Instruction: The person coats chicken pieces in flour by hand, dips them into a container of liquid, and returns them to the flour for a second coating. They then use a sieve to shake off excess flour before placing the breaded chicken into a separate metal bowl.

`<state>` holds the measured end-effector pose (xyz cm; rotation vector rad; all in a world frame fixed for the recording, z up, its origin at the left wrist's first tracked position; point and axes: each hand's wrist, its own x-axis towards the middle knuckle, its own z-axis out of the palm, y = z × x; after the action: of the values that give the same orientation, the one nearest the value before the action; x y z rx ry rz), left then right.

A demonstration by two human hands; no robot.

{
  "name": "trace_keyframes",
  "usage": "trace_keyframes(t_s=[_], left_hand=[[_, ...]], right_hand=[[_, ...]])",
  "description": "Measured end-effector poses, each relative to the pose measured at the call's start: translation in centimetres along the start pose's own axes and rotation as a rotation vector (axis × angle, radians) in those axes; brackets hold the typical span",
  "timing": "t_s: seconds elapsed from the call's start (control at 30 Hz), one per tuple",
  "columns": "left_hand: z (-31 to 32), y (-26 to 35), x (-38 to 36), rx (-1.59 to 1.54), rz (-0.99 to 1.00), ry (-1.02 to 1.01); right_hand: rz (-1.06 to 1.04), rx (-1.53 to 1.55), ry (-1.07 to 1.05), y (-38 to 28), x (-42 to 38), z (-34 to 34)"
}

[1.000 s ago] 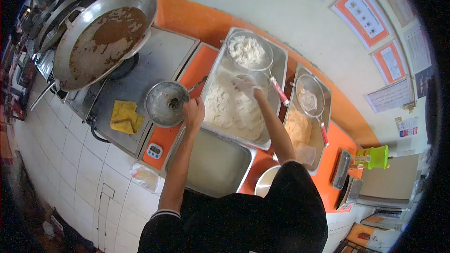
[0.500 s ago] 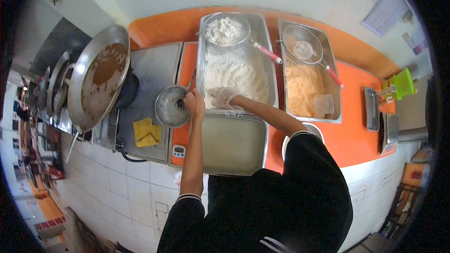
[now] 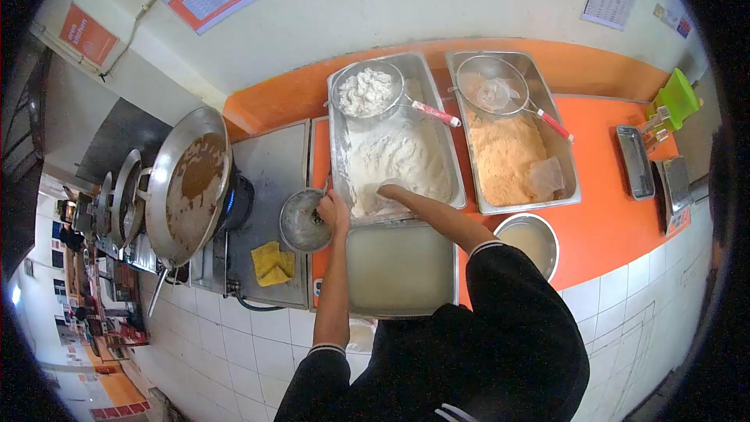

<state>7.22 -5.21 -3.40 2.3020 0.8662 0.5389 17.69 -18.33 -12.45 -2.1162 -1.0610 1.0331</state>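
My left hand (image 3: 334,212) is closed at the right rim of a round metal bowl (image 3: 294,228), around the thin handle of a utensil. The handle's tip juts out above my fist, and the utensil's dark end shows inside the bowl; its kind is unclear. My right hand (image 3: 393,190), in a clear plastic glove, reaches down into white flour (image 3: 398,158) at the near end of a deep steel pan (image 3: 457,187); its fingers are hidden. A sieve (image 3: 400,78) of lumpy white pieces rests across that pan's far end.
A tray of cloudy liquid (image 3: 402,266) lies nearest me. On the right, a pan of orange powder (image 3: 504,156) carries another sieve (image 3: 461,82); a white-rimmed bowl (image 3: 553,246) stands below. Leftward are a yellow cloth (image 3: 273,263) and a large wok (image 3: 166,203) over a blue flame.
The view has tilted up, so the counter sits lower in it. My right hand has sunk deeper into the flour; my left hand stays at the bowl.
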Motion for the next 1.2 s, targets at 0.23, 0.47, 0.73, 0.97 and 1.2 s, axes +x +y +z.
trace_keyframes(t_s=[0.23,0.47,0.73,0.97,1.2], left_hand=[[-1.5,1.7,-0.8,-0.018,-0.003,-0.039],[-1.5,1.4,-0.7,0.003,-0.039,-0.053],[-0.9,0.5,-0.6,-0.021,0.009,-0.027],[-1.3,1.1,-0.4,-0.040,-0.025,-0.054],[-1.3,1.7,-0.7,-0.005,-0.020,-0.013]], right_hand=[[-0.077,0.874,0.161,1.4,-3.8,-8.2],[-0.180,1.045,0.459,-3.2,-2.2,-24.3],[-0.087,0.671,0.541,-3.2,-2.0,-23.9],[0.068,-0.072,0.182,-1.5,-8.0,-6.7],[0.018,-0.110,0.068,-3.2,-5.8,0.3]])
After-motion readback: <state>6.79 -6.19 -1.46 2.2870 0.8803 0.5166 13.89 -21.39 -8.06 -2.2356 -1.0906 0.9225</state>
